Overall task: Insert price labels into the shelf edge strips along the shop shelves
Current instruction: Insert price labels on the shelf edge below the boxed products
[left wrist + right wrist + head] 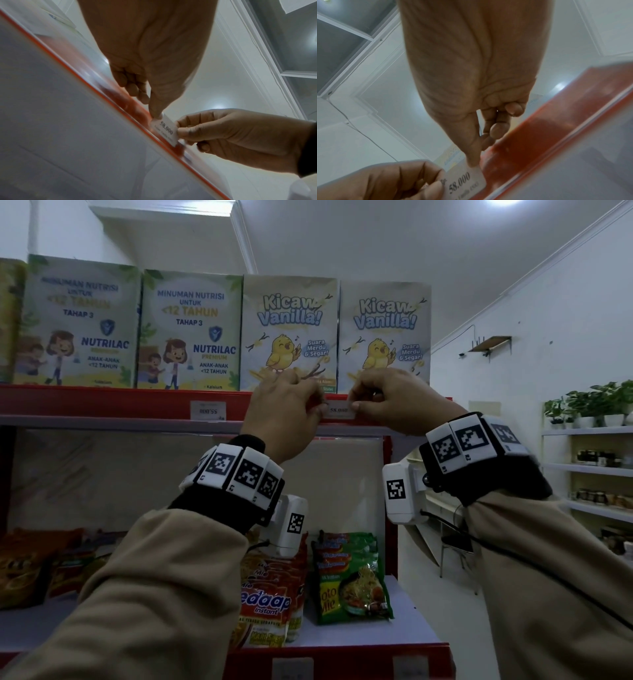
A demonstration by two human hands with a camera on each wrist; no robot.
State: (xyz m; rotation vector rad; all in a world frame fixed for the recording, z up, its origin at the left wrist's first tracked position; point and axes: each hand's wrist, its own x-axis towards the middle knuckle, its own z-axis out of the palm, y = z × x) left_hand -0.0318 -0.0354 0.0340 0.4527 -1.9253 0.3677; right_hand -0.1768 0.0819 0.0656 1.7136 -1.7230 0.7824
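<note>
Overhead, at the top shelf: both hands are holding one white price label (338, 410), printed 58.000, against the red shelf edge strip (137, 405) just below the two Kicaw Vanilla boxes (289, 333). The left hand (284, 409) is pinching the label's left end, thumb tip pressing on its corner while the other fingers are curling in toward the palm, as the left wrist view shows. The right hand (394, 402) is gripping the label's right end between thumb and forefinger, its remaining fingers folding loosely behind. The label is lying along the strip's face, level with it; whether its lower edge is already sitting inside the channel cannot be told.

Further left along the same strip, a second price label (208, 409) reading 55.000 is sitting upside down beneath the Nutrilac boxes (188, 333). On the shelf below, packets of Sedaap instant noodles (265, 601) are standing beside a green Soto Mie packet (349, 573). Beige sleeves are covering both forearms, and wristbands bearing black-and-white marker tiles (239, 474) are wrapping each wrist. Against the right-hand wall, potted plants (589, 405) are standing atop a white rack.
</note>
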